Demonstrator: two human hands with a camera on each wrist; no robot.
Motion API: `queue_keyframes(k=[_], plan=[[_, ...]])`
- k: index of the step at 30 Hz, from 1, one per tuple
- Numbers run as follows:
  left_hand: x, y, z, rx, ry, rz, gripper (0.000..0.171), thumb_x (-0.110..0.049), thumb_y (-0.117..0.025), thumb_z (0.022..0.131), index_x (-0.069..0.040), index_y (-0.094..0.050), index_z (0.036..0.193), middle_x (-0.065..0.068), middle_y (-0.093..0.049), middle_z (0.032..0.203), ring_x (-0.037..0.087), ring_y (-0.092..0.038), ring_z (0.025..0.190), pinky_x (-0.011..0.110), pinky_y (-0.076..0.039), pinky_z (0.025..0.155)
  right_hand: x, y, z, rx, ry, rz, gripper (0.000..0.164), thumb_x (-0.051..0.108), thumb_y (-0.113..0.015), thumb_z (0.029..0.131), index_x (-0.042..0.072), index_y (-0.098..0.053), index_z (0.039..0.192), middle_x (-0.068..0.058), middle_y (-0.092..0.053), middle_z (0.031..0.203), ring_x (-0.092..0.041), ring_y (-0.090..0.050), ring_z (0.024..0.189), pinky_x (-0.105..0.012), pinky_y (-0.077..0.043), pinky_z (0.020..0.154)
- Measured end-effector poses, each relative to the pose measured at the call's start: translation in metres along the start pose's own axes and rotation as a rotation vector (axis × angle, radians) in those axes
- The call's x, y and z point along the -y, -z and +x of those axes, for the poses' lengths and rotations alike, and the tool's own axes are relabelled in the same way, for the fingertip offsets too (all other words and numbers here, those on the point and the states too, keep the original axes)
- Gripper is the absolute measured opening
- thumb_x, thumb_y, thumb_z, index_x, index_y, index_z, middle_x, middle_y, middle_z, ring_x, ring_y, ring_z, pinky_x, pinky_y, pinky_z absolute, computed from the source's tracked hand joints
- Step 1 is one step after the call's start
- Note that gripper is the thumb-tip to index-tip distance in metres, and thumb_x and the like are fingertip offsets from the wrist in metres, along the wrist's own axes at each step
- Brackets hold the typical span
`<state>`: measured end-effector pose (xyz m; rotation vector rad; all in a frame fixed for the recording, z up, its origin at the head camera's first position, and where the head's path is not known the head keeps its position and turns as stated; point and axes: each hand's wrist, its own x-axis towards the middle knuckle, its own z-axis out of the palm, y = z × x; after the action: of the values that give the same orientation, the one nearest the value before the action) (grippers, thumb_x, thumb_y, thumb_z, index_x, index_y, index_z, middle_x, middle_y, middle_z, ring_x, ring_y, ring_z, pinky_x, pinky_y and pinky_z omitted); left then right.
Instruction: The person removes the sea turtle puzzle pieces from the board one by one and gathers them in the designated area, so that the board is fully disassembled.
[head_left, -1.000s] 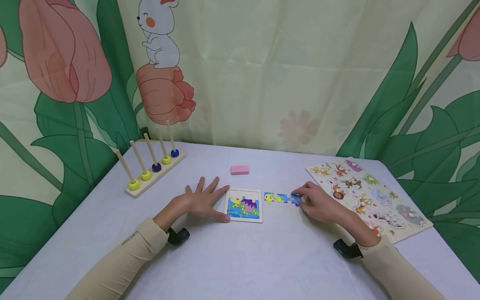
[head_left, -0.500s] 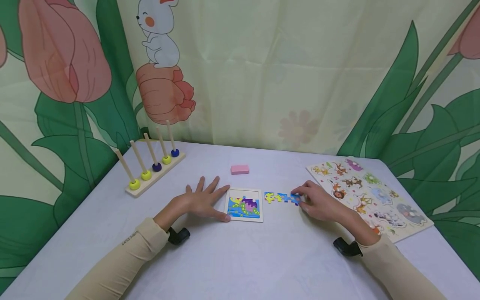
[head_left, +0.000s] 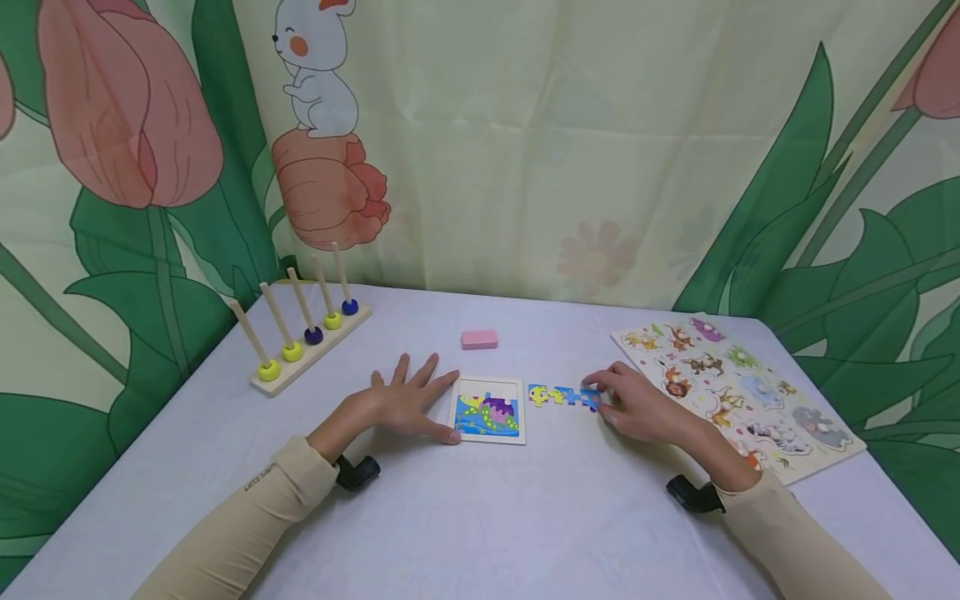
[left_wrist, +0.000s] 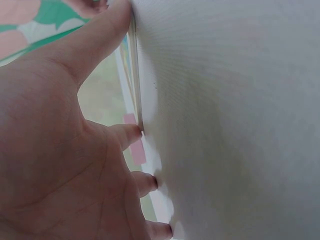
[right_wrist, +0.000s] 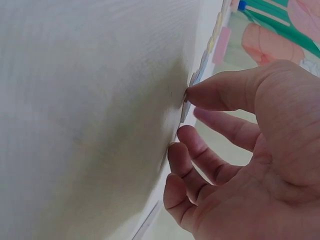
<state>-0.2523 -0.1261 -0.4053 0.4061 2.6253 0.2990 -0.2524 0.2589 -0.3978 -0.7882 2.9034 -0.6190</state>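
Observation:
A small framed jigsaw (head_left: 487, 421) lies on the table with a colourful picture partly filled in; bare board shows along its top. My left hand (head_left: 408, 406) is spread flat, its thumb and forefinger touching the frame's left edge. To the right of the frame, several loose jigsaw pieces (head_left: 557, 395), yellow and blue, lie in a row. My right hand (head_left: 637, 406) pinches the blue jigsaw piece (head_left: 590, 399) at the row's right end between thumb and forefinger. In the right wrist view that piece (right_wrist: 185, 109) appears edge-on at the table surface, the other fingers loosely curled.
A pink block (head_left: 479, 340) lies behind the frame. At the back left stands a wooden peg rack (head_left: 311, 358) with yellow and dark blue beads. A large animal peg puzzle board (head_left: 720, 367) lies at right, close to my right forearm. A printed curtain (head_left: 495, 167) hangs behind the table.

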Motion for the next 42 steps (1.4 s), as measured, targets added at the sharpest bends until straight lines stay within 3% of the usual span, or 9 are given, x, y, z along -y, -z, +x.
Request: queue_keyframes(k=[12, 25, 31, 42], plan=[[0.003, -0.003, 0.004, -0.006, -0.003, 0.006, 0.114, -0.084, -0.067, 0.082, -0.040, -0.011, 0.171, 0.006, 0.014, 0.181, 0.054, 0.020, 0.162, 0.088, 0.005, 0.118, 0.011, -0.006, 0.008, -0.046, 0.020, 0.004, 0.035, 0.003, -0.070, 0.095, 0.007, -0.072, 0.130, -0.012, -0.064, 0.113, -0.020, -0.054, 0.097, -0.033, -0.046, 0.083], [0.006, -0.005, 0.007, -0.023, -0.002, -0.004, 0.112, -0.080, -0.069, 0.083, -0.037, -0.014, 0.171, 0.006, 0.013, 0.181, 0.052, 0.020, 0.162, 0.088, 0.004, 0.118, 0.045, -0.020, 0.031, 0.009, 0.024, 0.030, 0.031, 0.008, -0.070, 0.098, 0.010, -0.073, 0.129, -0.010, -0.063, 0.117, -0.023, -0.057, 0.104, -0.041, -0.052, 0.092], [0.001, 0.000, -0.001, -0.008, -0.009, 0.002, 0.112, -0.081, -0.068, 0.083, -0.037, -0.013, 0.171, 0.007, 0.012, 0.181, 0.054, 0.019, 0.162, 0.088, 0.004, 0.118, 0.061, -0.028, 0.040, 0.027, 0.061, 0.049, 0.031, 0.009, -0.070, 0.097, 0.010, -0.073, 0.128, -0.008, -0.063, 0.115, -0.021, -0.057, 0.104, -0.038, -0.051, 0.092], [0.005, -0.004, 0.004, -0.012, -0.008, 0.001, 0.112, -0.082, -0.066, 0.083, -0.037, -0.013, 0.171, 0.006, 0.013, 0.181, 0.053, 0.021, 0.161, 0.089, 0.004, 0.117, 0.088, -0.037, 0.055, 0.071, 0.097, 0.076, 0.030, 0.011, -0.070, 0.099, 0.011, -0.072, 0.129, -0.007, -0.064, 0.117, -0.020, -0.059, 0.107, -0.036, -0.053, 0.093]])
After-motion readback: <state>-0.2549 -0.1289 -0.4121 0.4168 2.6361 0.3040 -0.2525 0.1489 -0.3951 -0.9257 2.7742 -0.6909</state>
